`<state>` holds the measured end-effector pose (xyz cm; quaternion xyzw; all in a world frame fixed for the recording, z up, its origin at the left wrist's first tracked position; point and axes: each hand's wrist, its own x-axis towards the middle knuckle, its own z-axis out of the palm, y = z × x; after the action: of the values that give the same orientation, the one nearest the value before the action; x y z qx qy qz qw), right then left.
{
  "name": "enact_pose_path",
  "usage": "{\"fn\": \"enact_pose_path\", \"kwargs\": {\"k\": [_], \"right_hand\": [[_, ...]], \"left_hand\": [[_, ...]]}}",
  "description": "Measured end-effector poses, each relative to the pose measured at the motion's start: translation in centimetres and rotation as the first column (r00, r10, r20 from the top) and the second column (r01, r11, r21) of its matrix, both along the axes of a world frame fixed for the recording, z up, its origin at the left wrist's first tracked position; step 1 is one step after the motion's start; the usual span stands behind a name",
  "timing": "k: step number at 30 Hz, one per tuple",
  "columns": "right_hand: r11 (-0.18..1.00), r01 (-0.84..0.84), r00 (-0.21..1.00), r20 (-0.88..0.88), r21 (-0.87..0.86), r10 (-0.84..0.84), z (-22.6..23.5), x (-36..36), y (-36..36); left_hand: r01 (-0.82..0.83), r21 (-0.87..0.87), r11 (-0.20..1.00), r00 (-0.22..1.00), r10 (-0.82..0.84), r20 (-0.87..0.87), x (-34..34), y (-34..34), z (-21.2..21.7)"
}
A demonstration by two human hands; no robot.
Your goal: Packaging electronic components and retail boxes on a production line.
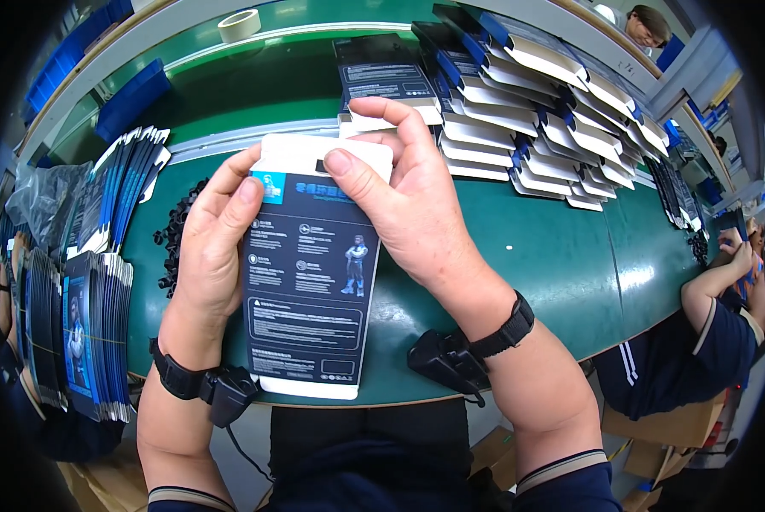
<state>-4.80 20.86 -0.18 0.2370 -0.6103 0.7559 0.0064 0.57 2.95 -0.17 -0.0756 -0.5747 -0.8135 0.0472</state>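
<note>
Head view: fingers (399, 117) partly hidden behind carton (308, 269); left hand (212, 243) pinches edge, right hand (412, 200) pinches white end (290, 152) under thumb (358, 179); dark printed face (305, 294) between 2 hands.

The slim, dark carton (310, 282) has white ends, a bright-blue corner patch and a small printed figure; held printed face up, it overlies the near side of the green table (561, 256).
</note>
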Motion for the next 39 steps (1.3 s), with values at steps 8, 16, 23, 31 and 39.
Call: {"fn": "enact_pose_path", "kwargs": {"k": [8, 16, 23, 31, 39], "right_hand": [[0.993, -0.078, 0.995, -0.053, 0.092, 0.083, 0.2, 1.2, -0.6], [0.998, -0.006, 0.999, -0.039, 0.06, 0.008, -0.2, 0.9, -0.8], [0.994, -0.096, 0.993, 0.059, -0.055, 0.099, 0.5, 1.0, -0.7], [0.99, -0.107, 0.975, 0.184, -0.09, 0.122, 0.5, 1.4, 0.2], [0.977, -0.163, 0.952, 0.239, -0.137, 0.192, 0.0, 0.9, 0.4]], "left_hand": [[-0.202, 0.051, 0.978, 0.978, 0.204, -0.041, -0.4, -0.6, -0.2], [-0.285, 0.056, 0.957, 0.949, 0.29, -0.124, -0.6, 0.1, -0.3], [-0.247, -0.01, 0.969, 0.96, 0.244, -0.139, -0.3, -1.1, 0.4], [-0.348, -0.194, 0.917, 0.914, 0.287, -0.286, 0.0, -0.5, -0.5], [-0.207, -0.013, 0.978, 0.933, 0.194, -0.303, -0.9, -0.2, -0.8]]}}
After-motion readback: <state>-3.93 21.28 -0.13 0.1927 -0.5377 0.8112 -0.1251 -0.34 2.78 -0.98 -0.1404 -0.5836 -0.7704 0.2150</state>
